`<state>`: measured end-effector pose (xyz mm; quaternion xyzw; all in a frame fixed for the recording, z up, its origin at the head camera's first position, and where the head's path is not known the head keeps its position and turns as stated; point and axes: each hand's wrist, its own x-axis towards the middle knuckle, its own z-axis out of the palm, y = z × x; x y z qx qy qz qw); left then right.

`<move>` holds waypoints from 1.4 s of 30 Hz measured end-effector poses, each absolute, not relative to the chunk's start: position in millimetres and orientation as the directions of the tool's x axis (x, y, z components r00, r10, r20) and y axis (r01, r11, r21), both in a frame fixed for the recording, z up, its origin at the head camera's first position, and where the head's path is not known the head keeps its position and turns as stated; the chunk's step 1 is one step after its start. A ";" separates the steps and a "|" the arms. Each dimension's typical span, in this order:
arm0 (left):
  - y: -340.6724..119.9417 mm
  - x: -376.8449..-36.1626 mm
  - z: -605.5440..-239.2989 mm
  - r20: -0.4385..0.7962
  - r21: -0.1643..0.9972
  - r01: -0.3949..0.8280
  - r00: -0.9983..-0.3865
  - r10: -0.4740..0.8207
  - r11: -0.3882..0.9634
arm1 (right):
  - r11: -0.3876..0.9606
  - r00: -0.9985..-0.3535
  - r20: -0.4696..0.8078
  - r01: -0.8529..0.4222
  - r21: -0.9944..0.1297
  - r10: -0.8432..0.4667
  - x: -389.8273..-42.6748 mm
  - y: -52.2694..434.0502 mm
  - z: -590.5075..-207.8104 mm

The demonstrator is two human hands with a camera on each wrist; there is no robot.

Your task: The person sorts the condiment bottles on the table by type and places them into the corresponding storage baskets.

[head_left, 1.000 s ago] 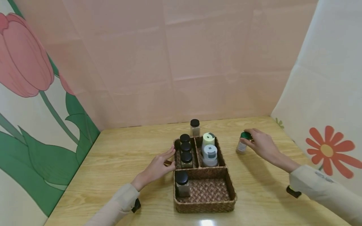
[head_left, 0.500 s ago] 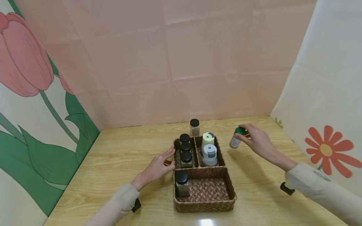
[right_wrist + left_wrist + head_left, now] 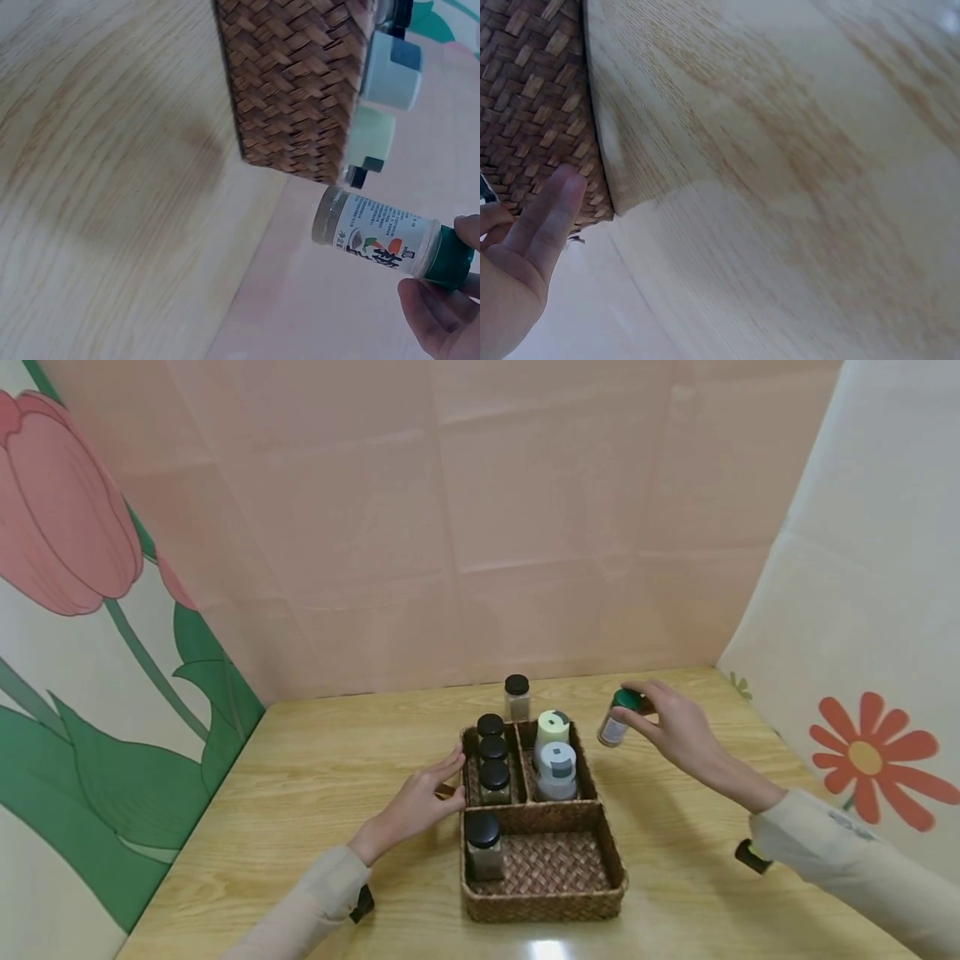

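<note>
Here, a small green-capped spice bottle (image 3: 615,720) is being held clear of the wooden table (image 3: 315,777) by the right hand (image 3: 671,727), whose fingers are being curled round the cap end so that the cap is being pinched between thumb and fingertips. The bottle is being carried tilted: its long axis is being kept slanted, with the green cap up and toward the hand and the pale base pointed down and to the left, toward the woven basket (image 3: 543,902). In the right wrist view the same bottle (image 3: 382,240) is being seen lengthwise, its printed label showing, the base aimed at the basket's woven wall (image 3: 292,82) and the cap gripped at the fingertips (image 3: 439,311). It is being held just beside the basket's far right corner, apart from it, near the pale green-lidded container (image 3: 552,727) and the grey-lidded container (image 3: 557,771) standing in the rear right compartment. The left hand (image 3: 420,802) is being rested against the basket's left side, its fingers (image 3: 551,214) being kept straight and together, touching the weave and gripping nothing. Three black-lidded jars (image 3: 492,760) are being kept in the rear left compartment, one black-lidded jar (image 3: 483,846) in the front compartment, and another jar (image 3: 516,697) on the table behind the basket.
</note>
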<state>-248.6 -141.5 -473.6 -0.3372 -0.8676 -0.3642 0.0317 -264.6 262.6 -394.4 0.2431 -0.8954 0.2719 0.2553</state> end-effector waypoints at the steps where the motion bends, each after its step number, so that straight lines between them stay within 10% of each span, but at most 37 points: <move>1: -141.5 -248.6 -473.7 0.302 0.611 0.609 -0.770 0.563 0.506 | 0.731 -0.746 0.596 -0.579 -0.362 -0.296 -263.9 261.8 -393.2; 42: -139.7 -246.3 -469.9 0.294 0.580 0.604 -0.781 0.552 0.546 | 0.629 -0.601 0.689 -0.730 -0.267 -0.405 -222.9 224.1 -362.7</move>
